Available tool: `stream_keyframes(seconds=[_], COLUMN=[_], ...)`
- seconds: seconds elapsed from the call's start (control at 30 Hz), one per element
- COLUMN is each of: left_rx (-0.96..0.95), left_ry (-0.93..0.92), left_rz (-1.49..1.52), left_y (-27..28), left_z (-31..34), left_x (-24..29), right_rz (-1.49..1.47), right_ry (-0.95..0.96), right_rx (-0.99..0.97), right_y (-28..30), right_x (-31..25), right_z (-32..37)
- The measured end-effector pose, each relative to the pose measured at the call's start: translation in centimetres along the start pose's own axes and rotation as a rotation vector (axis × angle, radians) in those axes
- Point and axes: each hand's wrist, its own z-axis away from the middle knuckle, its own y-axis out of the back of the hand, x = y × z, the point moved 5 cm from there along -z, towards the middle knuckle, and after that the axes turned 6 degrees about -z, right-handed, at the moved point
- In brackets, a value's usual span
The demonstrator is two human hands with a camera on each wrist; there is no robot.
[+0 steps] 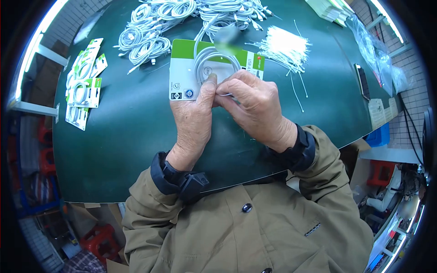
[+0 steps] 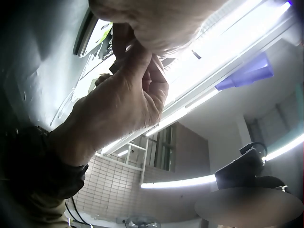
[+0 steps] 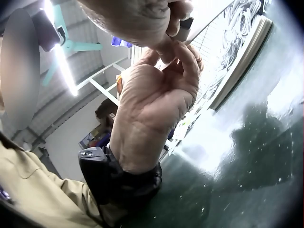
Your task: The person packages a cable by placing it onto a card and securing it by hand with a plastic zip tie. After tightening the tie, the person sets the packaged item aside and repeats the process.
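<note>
Gripping the "USB-A" card (image 1: 180,68) and cable coil (image 1: 199,68), the left hand (image 1: 191,118) meets the right hand (image 1: 256,103), pinching a half-hidden white strand (image 1: 226,94).

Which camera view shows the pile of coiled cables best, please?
The head view: it shows the pile of coiled cables widest, from above. The right wrist view shows part, slantwise; the left wrist view, none clearly.
</note>
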Motion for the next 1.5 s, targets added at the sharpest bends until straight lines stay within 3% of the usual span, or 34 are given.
stream_keyframes(seconds=[0.43,1.5], left_rx=[0.028,-0.013], left_ry=[-0.129,-0.091], left_rz=[-0.036,0.065], left_y=[-0.3,-0.5], left_z=[-0.3,0.4], left_x=[1.8,2.3], right_rz=[0.101,-0.223], right_ry=[0.313,0.227], right_rx=[0.090,0.048], right_y=[-0.1,0.6], right_x=[-1.7,-2.3], right_z=[0.4,0.9])
